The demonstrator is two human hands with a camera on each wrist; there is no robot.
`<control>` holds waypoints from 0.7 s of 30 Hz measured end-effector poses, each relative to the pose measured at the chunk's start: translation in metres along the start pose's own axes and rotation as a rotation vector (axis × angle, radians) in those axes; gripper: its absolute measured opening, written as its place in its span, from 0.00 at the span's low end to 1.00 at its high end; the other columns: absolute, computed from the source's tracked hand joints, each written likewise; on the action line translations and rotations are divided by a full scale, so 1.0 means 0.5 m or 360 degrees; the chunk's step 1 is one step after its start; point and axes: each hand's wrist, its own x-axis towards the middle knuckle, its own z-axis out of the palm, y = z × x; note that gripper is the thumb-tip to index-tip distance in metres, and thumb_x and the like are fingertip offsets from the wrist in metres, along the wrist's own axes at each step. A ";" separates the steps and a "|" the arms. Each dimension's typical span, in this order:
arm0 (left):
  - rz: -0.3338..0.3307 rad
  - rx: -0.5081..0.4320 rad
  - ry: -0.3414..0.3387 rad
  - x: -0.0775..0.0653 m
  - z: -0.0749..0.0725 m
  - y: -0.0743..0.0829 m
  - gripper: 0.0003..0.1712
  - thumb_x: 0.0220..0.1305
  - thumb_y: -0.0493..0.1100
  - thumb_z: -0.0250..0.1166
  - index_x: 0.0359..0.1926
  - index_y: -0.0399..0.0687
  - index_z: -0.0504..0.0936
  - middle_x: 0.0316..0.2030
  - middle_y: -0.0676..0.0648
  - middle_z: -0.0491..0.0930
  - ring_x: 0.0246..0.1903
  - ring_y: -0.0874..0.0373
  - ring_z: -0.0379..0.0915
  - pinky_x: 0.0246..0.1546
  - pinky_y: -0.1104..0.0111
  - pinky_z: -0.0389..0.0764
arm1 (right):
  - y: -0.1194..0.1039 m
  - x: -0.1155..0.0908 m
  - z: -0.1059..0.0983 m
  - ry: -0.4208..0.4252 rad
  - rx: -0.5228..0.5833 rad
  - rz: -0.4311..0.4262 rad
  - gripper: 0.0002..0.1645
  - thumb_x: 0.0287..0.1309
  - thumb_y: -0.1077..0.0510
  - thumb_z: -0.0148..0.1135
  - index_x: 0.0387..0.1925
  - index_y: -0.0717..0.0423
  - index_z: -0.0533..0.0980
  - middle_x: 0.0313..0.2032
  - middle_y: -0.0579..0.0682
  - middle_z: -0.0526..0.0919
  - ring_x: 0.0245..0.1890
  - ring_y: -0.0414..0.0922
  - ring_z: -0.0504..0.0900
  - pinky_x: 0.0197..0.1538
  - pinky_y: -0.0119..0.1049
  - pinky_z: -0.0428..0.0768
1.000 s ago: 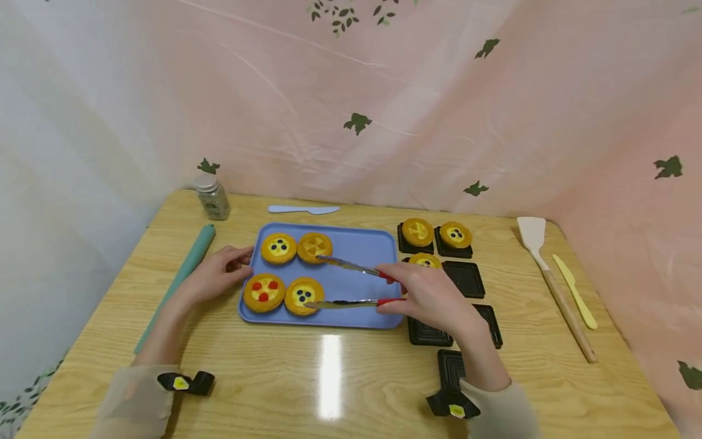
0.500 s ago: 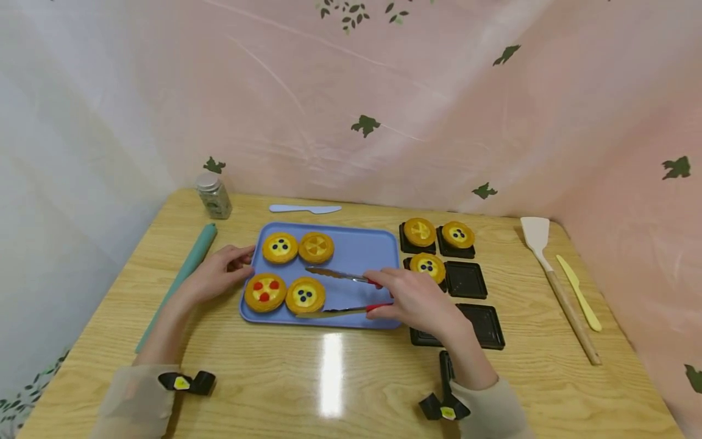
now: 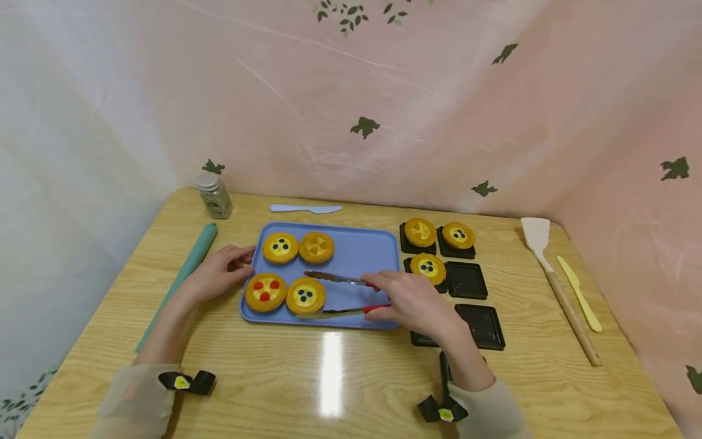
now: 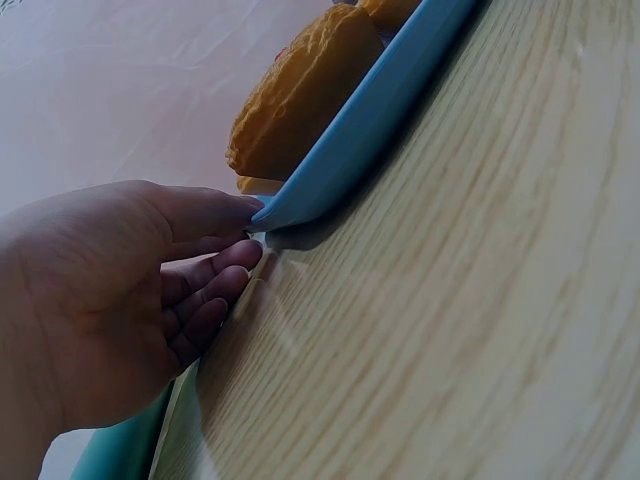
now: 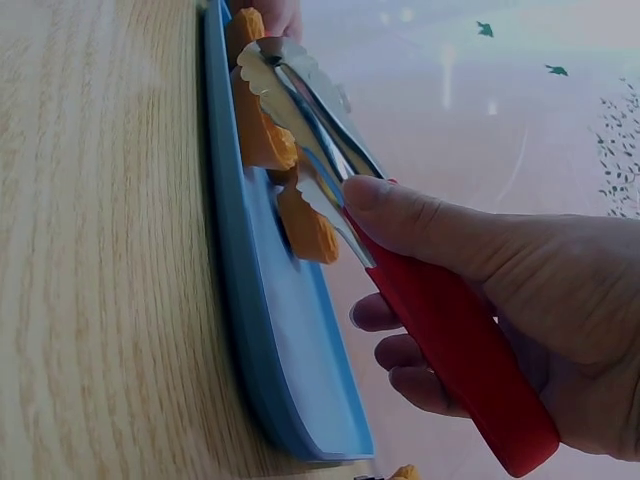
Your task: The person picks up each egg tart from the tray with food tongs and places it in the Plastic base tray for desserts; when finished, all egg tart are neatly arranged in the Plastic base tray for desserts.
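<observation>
My right hand grips the red handles of metal tongs over the blue tray. The tongs' arms stand apart: one tip lies behind the front blueberry-topped tart, the other along its near side. Beside it on the tray sits a tart with red toppings. Behind these are another blueberry-topped tart and a tart with a wedge pattern. At the tray's left end, my left hand holds the rim, thumb on the edge and other fingers curled below it.
Black square holders stand right of the tray, and three bear tarts. Farther right lie a spatula and a yellow knife. A lilac knife, a jar and a teal roll lie behind and left.
My right hand has moved a little left and lower, bringing the tongs from above the tarts to either side of the front blueberry-topped one. My left hand stays at the tray's rim.
</observation>
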 end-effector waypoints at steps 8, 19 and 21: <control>0.0018 -0.0014 0.0005 -0.001 0.001 0.001 0.31 0.75 0.45 0.62 0.72 0.35 0.70 0.50 0.39 0.79 0.46 0.53 0.72 0.48 0.66 0.73 | -0.004 0.001 0.002 -0.0002 -0.0028 0.0010 0.38 0.54 0.37 0.74 0.64 0.47 0.79 0.51 0.46 0.88 0.43 0.43 0.88 0.40 0.38 0.84; 0.0011 -0.0009 0.0012 0.000 0.002 -0.004 0.31 0.75 0.44 0.62 0.73 0.36 0.70 0.49 0.40 0.78 0.45 0.53 0.72 0.47 0.68 0.73 | -0.004 0.001 0.007 0.0017 -0.0021 0.0005 0.37 0.54 0.38 0.75 0.63 0.47 0.79 0.50 0.47 0.89 0.42 0.43 0.88 0.39 0.37 0.83; 0.0017 -0.0012 0.0018 -0.001 0.002 -0.003 0.31 0.75 0.45 0.62 0.73 0.35 0.70 0.49 0.40 0.78 0.45 0.53 0.72 0.47 0.68 0.73 | -0.004 0.001 0.007 0.0017 -0.0020 0.0008 0.37 0.54 0.38 0.75 0.63 0.47 0.79 0.50 0.47 0.89 0.42 0.43 0.87 0.39 0.37 0.83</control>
